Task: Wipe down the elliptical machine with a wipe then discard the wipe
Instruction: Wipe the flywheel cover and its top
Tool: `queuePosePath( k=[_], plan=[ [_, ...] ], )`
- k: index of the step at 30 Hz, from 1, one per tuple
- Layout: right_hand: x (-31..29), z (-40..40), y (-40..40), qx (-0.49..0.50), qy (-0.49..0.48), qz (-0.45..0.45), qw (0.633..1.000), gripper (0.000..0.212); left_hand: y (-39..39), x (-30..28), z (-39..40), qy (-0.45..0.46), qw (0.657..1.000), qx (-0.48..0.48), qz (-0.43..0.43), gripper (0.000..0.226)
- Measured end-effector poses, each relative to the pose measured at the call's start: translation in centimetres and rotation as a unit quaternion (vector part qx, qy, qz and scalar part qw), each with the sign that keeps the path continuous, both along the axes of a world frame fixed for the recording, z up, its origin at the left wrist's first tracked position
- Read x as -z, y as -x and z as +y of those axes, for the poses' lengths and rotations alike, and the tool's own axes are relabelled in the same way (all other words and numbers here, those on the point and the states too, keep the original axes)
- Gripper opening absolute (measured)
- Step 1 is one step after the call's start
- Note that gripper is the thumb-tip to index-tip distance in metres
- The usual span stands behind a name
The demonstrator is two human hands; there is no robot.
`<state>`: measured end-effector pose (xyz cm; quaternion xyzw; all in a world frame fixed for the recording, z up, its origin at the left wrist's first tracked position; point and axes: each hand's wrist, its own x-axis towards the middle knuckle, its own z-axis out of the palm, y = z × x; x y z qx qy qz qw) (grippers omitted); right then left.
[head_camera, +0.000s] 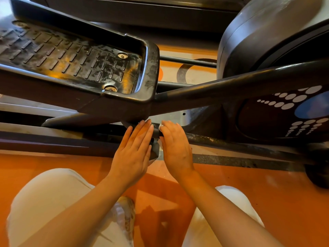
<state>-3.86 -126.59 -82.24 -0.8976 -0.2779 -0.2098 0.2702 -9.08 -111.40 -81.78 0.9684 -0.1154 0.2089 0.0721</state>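
The black elliptical machine fills the upper view, with its ribbed foot pedal at the left and the flywheel housing at the right. A low dark rail runs across below the pedal arm. My right hand curls over this rail and presses a white wipe against it; only a small corner of the wipe shows at the fingertips. My left hand lies flat with straight fingers on the rail joint beside it, holding nothing.
The floor is orange. My knees in light trousers and a pale shoe are at the bottom. A wheel of the machine sits at the right edge. A disc with white dots covers the crank.
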Motion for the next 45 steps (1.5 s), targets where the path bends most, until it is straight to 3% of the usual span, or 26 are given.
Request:
queuePosePath(
  k=[8,11,15,20,24,26,29,33,38,41,45],
  plan=[
    [1.2,0.2,0.3,0.044,0.084,-0.046,0.994,0.055,-0.3,0.0,-0.3,-0.009,1.000,-0.003,-0.007,0.054],
    [2.0,-1.4,0.2,0.046,0.067,-0.055,0.995,0.054,-0.4,0.1,-0.6,-0.017,1.000,-0.005,-0.010,0.055],
    [3.3,-4.4,0.0,0.105,0.049,-0.027,0.993,0.069,-1.1,0.1,-1.3,-0.007,1.000,0.000,-0.022,0.054],
    [2.7,-1.3,1.1,0.182,0.009,-0.012,0.983,0.062,-1.7,0.3,-1.9,0.005,0.999,-0.004,-0.039,0.052],
    [2.9,-0.8,1.5,0.100,-0.017,-0.022,0.995,0.052,-2.0,0.5,-2.1,-0.004,0.999,-0.012,-0.049,0.052],
    [3.6,-3.1,1.0,0.077,-0.030,-0.012,0.997,0.059,-2.1,0.5,-2.1,-0.008,0.998,-0.017,-0.056,0.051],
    [4.6,-7.0,0.4,0.141,-0.061,0.007,0.988,0.074,-2.3,0.5,-2.3,-0.010,0.998,-0.024,-0.059,0.049],
    [5.1,-7.4,0.5,0.172,-0.091,-0.011,0.981,0.080,-2.8,0.8,-2.9,-0.015,0.997,-0.039,-0.063,0.049],
    [5.1,-6.6,0.5,0.136,-0.089,-0.017,0.987,0.079,-3.0,1.0,-4.0,0.002,0.996,-0.055,-0.074,0.050],
    [4.6,-8.9,0.4,0.103,-0.036,-0.026,0.994,0.060,-3.1,1.0,-4.3,0.003,0.996,-0.056,-0.072,0.051],
    [4.2,-11.9,0.6,0.170,-0.050,0.002,0.984,0.052,-3.1,1.0,-4.6,0.011,0.996,-0.062,-0.070,0.051]
  ],
)
